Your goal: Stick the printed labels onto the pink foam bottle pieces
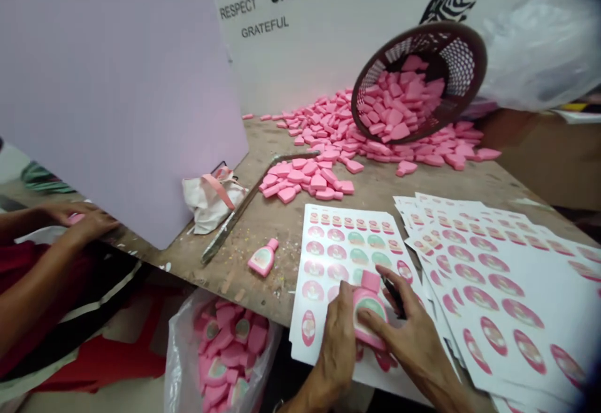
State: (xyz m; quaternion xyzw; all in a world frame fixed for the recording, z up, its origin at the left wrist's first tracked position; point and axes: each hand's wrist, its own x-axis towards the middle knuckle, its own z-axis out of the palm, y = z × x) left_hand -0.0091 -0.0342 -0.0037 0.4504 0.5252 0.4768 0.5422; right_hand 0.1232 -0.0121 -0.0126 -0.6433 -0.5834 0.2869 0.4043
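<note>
Head view. The person's left hand (pixel 336 345) and right hand (pixel 415 331) are both closed on a pink bottle-shaped foam piece (pixel 369 314), which sits over a sticker sheet (pixel 328 256) at the desk's (pixel 225 278) near edge. The left hand steadies its side while the right fingers press on its face, where a round label shows. A slim dark item (pixel 393 295) is also pinched in the right hand; its kind cannot be determined.

A second foam piece (pixel 263 258) lies on the desk, apparently labelled. A clear plastic bag (pixel 181 350) below the desk edge holds labelled foam pieces (pixel 230 344). Several labels are gone from the sticker sheet, and a stack of sticker sheets (pixel 488 275) lies to the right, largely full.

Unlabelled stock remains substantial: a brown plastic basket (pixel 469 34) lies tipped, spilling a large heap of pink pieces (pixel 328 131), with a smaller pile (pixel 305 181) nearer. A co-worker's hands (pixel 84 222) rest at far left, beyond a lilac partition board (pixel 113 87).
</note>
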